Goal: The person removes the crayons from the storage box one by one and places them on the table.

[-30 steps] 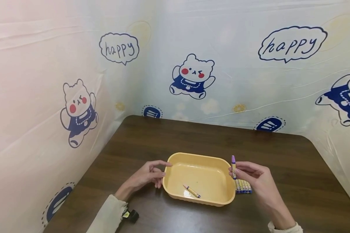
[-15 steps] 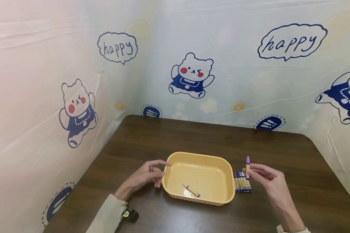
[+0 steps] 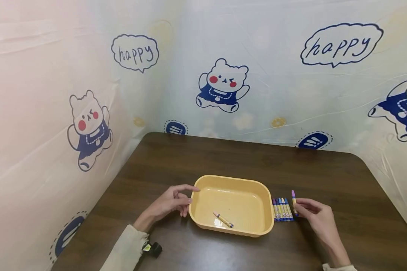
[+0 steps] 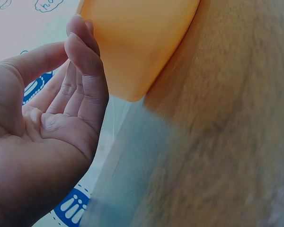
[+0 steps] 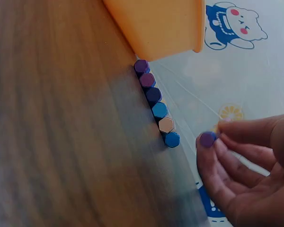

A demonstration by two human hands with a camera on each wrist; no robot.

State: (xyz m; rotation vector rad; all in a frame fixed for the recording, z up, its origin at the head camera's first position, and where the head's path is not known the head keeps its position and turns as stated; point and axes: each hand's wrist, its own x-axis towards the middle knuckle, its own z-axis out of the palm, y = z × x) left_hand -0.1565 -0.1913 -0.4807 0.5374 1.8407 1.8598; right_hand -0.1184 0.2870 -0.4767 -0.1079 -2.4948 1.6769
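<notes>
My right hand (image 3: 320, 218) pinches a purple oil pastel (image 3: 294, 201) between thumb and fingers, tip upward, just right of a row of pastels (image 3: 282, 210). In the right wrist view the held pastel (image 5: 208, 139) shows its end, apart from the row. Several pastels lie side by side there, blue, purple and pale ones among them. At the left end of a yellow plastic basin (image 3: 230, 205), my left hand (image 3: 169, 203) holds the rim, index finger over it and thumb outside. One pale-tipped pastel (image 3: 223, 219) lies inside the basin near its front wall.
The dark wooden table (image 3: 244, 158) carries the basin, with the pastel row against the basin's right end. A printed curtain (image 3: 264, 86) with cartoon bears closes off the back and sides. A black wrist device (image 3: 154, 249) sits at the left sleeve.
My right hand has moved right and then down with the purple pastel, from the basin's right rim to beyond the row, which is now uncovered. The left hand stays at the rim.
</notes>
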